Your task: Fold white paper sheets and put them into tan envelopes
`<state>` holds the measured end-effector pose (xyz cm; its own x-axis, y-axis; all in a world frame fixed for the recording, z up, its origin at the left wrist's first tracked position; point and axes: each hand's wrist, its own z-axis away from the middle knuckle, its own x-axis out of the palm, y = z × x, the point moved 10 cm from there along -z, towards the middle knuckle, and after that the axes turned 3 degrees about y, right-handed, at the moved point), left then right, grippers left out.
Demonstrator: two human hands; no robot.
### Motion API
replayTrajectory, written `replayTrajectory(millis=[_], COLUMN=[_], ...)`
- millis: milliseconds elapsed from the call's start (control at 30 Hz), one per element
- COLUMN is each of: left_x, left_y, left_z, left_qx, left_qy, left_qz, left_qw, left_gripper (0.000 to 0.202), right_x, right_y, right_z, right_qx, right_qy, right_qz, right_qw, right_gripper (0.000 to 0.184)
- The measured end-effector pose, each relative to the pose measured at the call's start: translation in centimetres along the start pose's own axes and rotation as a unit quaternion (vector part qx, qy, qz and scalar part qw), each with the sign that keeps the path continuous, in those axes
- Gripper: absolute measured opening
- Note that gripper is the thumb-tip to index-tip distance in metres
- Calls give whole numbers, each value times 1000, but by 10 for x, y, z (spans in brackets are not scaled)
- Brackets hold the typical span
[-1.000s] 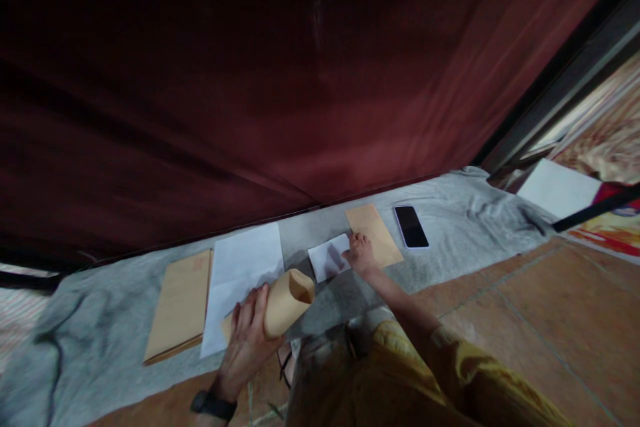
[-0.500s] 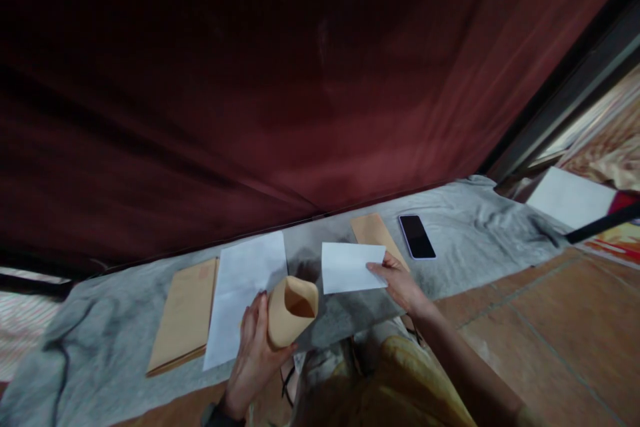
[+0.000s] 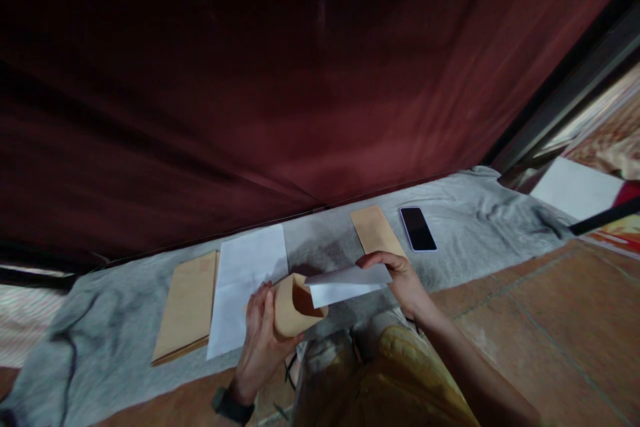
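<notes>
Terracotta floor tiles (image 3: 540, 327) are filling the lower right of the frame, and beyond them a surface under a grey cloth (image 3: 113, 347) is running across the lower half. On it, a stack of brown envelopes (image 3: 186, 307) and a white sheet (image 3: 250, 267) are lying left of centre, a flat envelope (image 3: 376, 230) and a phone (image 3: 418, 229) right of centre; behind, a dark red curtain (image 3: 320, 93) is hanging. Compared with half a second ago, the folded paper (image 3: 340, 287) is sitting further left and tilting, its left end now overlapping the mouth of the gaping envelope (image 3: 289, 312) at lower centre; whether it is entering is unclear. The left hand (image 3: 266, 328) is curving widely around that envelope, thumb below, fingers above, while the right hand (image 3: 397, 279) is pinching the paper's right end nearly closed.
</notes>
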<state>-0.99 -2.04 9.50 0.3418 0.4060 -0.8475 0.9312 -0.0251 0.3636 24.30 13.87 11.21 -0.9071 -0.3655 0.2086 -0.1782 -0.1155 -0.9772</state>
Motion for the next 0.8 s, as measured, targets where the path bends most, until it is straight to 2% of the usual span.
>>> replayTrajectory(millis=[100,200,300,433,567,700,800], left_x=[-1,-2,-3,-3,0,1,2], left_y=[4,10,13,11,8,10,16], left_z=[1,1,3,6,8,7,3], left_qx=[34,63,86,96,85,80,86], left_qy=[8,14,28,46,33,12,7], left_qz=[-22,-33,-52,-66,-71,-75,-72], left_qw=[999,997,995,992,993,994,994], left_gripper=[111,108,107,109,105,102,100], right_x=[3,5,11,21,24,26,33], right_y=[-5,-6,-14,-36,-44,-44,-42], right_z=[-1,0,5,13,16,16,17], right_qx=[-19,-15,-37,-109,-128,-127,-135], right_qy=[-16,-22,-45,-74,-71,-69,-68], right_qz=[35,75,129,192,254,282,306], right_qw=[999,997,990,973,956,948,940], right_gripper=[10,14,23,43,55,52,37])
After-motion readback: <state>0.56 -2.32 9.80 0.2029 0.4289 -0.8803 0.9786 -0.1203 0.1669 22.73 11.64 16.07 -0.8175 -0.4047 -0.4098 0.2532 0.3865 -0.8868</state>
